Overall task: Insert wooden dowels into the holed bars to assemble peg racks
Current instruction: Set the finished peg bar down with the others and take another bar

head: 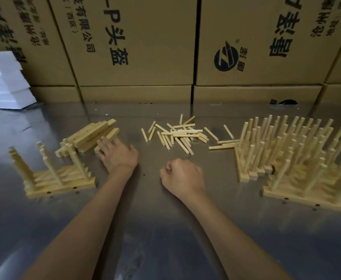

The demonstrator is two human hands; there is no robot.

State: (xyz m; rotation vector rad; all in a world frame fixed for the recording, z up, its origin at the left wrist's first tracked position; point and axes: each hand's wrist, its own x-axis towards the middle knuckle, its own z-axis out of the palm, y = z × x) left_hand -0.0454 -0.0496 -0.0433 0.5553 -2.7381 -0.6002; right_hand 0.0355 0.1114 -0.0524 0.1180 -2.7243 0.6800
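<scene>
A loose heap of wooden dowels (177,135) lies at the middle back of the metal table (145,239). To its left is a pile of bare holed bars (93,136). My left hand (118,156) reaches to that pile, its fingertips touching the near end of a bar, fingers fairly straight. My right hand (182,176) rests on the table as a closed fist; nothing shows in it. Partly pegged bars (60,180) stand at the near left. Many finished peg racks (295,154) are packed together on the right.
Large printed cardboard boxes (135,47) form a wall along the table's back edge. A stack of white boxes (3,79) sits at the back left. Bare steel lies between and in front of my forearms.
</scene>
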